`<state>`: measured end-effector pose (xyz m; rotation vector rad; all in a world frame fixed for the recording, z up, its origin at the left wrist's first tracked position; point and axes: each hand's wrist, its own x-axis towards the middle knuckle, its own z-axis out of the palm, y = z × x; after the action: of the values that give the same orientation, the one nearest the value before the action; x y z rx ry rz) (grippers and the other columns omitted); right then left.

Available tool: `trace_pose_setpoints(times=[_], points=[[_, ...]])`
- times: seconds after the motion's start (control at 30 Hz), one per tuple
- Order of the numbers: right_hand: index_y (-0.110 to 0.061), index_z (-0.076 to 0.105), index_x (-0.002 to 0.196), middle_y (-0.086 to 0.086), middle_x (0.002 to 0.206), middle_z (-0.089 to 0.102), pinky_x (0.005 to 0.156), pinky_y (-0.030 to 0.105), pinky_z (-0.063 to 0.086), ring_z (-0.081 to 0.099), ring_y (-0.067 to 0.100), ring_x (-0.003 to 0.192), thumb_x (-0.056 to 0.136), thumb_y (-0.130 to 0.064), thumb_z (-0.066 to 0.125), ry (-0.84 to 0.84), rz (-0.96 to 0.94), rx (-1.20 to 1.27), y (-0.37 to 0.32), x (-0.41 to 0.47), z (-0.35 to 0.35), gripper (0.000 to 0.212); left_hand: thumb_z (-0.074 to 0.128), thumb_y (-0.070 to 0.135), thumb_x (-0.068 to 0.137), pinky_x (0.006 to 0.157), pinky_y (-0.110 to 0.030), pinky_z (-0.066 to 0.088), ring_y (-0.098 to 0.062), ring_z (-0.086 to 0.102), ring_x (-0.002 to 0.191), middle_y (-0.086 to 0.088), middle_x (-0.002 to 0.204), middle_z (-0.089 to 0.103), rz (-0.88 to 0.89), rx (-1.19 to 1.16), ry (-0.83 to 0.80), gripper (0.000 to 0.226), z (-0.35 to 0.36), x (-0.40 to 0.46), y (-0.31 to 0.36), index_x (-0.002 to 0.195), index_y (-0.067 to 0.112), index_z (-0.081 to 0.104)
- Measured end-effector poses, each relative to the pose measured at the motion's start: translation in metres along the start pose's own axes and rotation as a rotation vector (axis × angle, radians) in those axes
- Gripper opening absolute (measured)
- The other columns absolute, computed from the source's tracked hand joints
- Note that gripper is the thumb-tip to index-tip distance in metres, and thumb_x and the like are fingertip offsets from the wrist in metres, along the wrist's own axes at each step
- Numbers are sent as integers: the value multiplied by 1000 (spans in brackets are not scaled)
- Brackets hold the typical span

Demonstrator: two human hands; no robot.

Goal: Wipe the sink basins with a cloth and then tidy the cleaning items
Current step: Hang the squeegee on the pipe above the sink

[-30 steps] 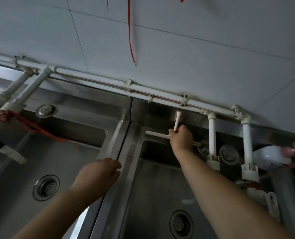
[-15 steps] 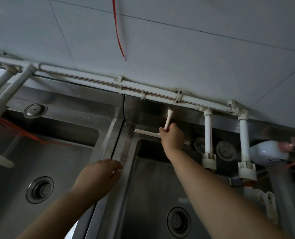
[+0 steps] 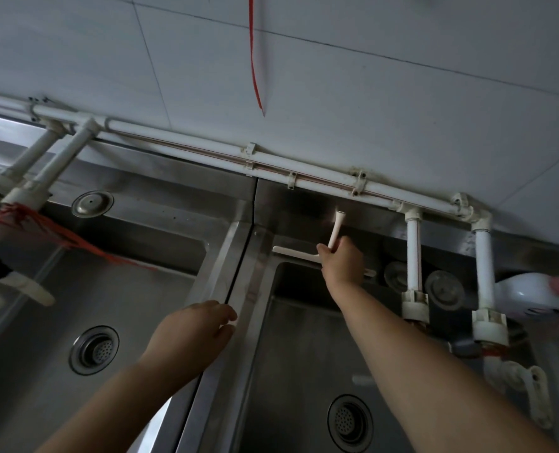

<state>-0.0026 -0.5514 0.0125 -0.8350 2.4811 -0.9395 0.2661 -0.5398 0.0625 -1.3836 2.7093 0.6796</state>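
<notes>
Two steel sink basins lie side by side: the left basin and the right basin, each with a round drain. My right hand reaches to the back ledge of the right basin and grips a white T-shaped squeegee where its handle meets its blade. The blade lies along the ledge and the handle points up toward the wall. My left hand rests with curled fingers on the steel divider between the basins and holds nothing. No cloth is in view.
White pipes run along the tiled wall, with taps dropping at the left and right. Drain plugs sit on the back ledge at left and right. A white bottle lies at the far right. Red string hangs at left.
The view has shifted slightly. My right hand stays on the squeegee at the back ledge, and my left hand stays on the divider.
</notes>
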Motion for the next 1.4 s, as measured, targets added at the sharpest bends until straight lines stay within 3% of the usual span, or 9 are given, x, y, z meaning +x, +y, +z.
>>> trace_pose_setpoints(times=[0.2, 0.43, 0.6, 0.8, 0.9, 0.97, 1.13, 1.27, 1.4], points=[[-13, 53, 100, 2, 88, 61, 61, 29, 52, 64, 18, 78, 86, -32, 67, 28, 18, 46, -1, -12, -3, 27, 44, 40, 95, 73, -16, 39, -1, 56, 97, 18, 112, 59, -12, 10, 5, 27, -3, -7, 2, 120, 39, 55], [-27, 48, 85, -14, 77, 55, 52, 20, 34, 54, 7, 69, 91, -33, 58, 79, -105, -12, 1, -63, -2, 13, 45, 39, 95, 72, -18, 38, -4, 57, 98, 17, 113, 59, -41, 15, -1, 26, 3, -19, 5, 118, 37, 56], [-32, 47, 75, -13, 61, 50, 47, 16, 30, 49, -3, 55, 93, -37, 52, -291, -363, -316, -2, -109, 9, 19, 43, 39, 95, 73, -23, 42, -9, 58, 100, 14, 114, 60, -134, 64, -29, 25, 9, -46, -13, 117, 37, 56], [-25, 55, 87, -6, 77, 58, 51, 18, 39, 55, 6, 65, 95, -35, 50, -552, -651, -528, -38, -175, 5, 13, 44, 40, 94, 82, -24, 48, -8, 59, 103, 15, 115, 60, -236, 87, -35, 27, -14, -110, -50, 119, 38, 54], [-20, 58, 92, 1, 84, 62, 65, 32, 53, 60, 16, 75, 96, -33, 49, -568, -729, -587, -65, -219, 12, 17, 44, 43, 94, 76, -22, 44, -6, 59, 104, 16, 116, 60, -282, 90, 6, 27, -30, -153, -77, 119, 39, 54], [-17, 60, 96, 5, 91, 64, 73, 39, 54, 62, 23, 84, 96, -32, 47, -582, -770, -635, -87, -252, 22, 20, 45, 44, 93, 72, -21, 43, -6, 60, 101, 16, 113, 62, -327, 77, 33, 26, -40, -187, -98, 117, 40, 54], [-14, 62, 101, 11, 103, 65, 68, 30, 39, 60, 32, 95, 94, -32, 47, -614, -881, -701, -147, -354, 68, 25, 47, 43, 92, 79, -22, 50, -4, 59, 95, 15, 110, 61, -412, 18, 114, 26, -61, -293, -169, 116, 38, 55], [-18, 63, 102, 11, 107, 66, 70, 31, 41, 60, 33, 98, 90, -35, 47, -613, -1007, -774, -195, -466, 128, 27, 47, 42, 93, 80, -22, 48, -6, 59, 104, 13, 118, 61, -533, -10, 171, 28, -71, -404, -246, 119, 37, 56], [-18, 61, 100, 9, 105, 66, 66, 31, 40, 61, 31, 93, 91, -34, 45, -740, -1120, -768, -244, -581, 193, 25, 43, 41, 90, 79, -29, 51, -15, 61, 104, 9, 114, 64, -662, 19, 205, 29, -81, -526, -323, 111, 32, 60]])
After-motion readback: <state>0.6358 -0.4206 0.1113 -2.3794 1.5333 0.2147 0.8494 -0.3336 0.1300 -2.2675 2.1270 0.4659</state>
